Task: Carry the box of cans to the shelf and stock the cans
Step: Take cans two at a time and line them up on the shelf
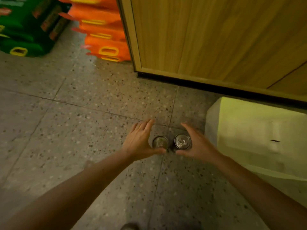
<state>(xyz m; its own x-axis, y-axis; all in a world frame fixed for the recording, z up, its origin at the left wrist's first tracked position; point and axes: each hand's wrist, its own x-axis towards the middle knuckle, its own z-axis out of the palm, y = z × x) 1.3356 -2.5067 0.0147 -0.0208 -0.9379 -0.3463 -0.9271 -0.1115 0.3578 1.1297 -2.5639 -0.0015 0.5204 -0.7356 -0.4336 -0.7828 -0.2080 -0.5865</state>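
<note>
Most of the view is floor [83,113]: grey speckled terrazzo tiles with thin dark joint lines, dim yellowish light. Wood-grain cabinet panel [207,39] fills the upper right, light edge trim, black kick strip [216,88] along its base where it meets the floor. Pale box [252,133] sits on the floor at right, just in front of that strip; a small dark slit shows on its near face, and its contents are not visible from here. Upper left: a stack of green cartons [25,30] with yellow-rimmed hand holes, and beside it a stack of orange cartons [103,30] butted against the cabinet's corner. Print on both is too blurred to read.

Both bare forearms reach in from the bottom edge. Left hand [139,141] is spread, fingers extended, thumb curled under, cupping the left can [160,143] from its left side. Right hand [197,145] mirrors it, fingers open, palm against the right can [182,141]. Neither hand is closed around a can; contact looks like palm and thumb only. The two cans stand upright side by side, silver tops facing the camera, just left of the box, not on any shelf.
</note>
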